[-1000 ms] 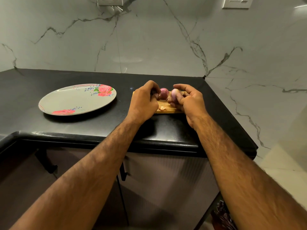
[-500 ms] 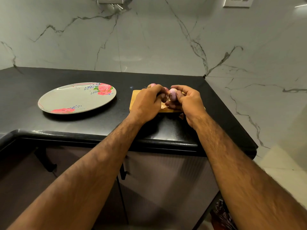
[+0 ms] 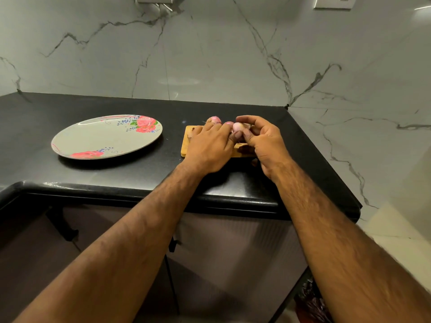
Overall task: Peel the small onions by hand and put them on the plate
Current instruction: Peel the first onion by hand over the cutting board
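Hands joined mid-frame over wooden cutting board (image 3: 185,145): right hand (image 3: 265,145) clamps pale small onion (image 3: 238,128), steadying it. Left hand (image 3: 210,148) fingertips meet it, probably stripping skin; pinch not discernible. Second onion (image 3: 215,120) lies behind. Floral plate (image 3: 93,141), left, holds none.

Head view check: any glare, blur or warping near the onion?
Head view: dim warm light; soft glare on the marble wall and counter edge; lines bow from the wide lens; onion, pinched between left hand and right hand, is sharp but half hidden.
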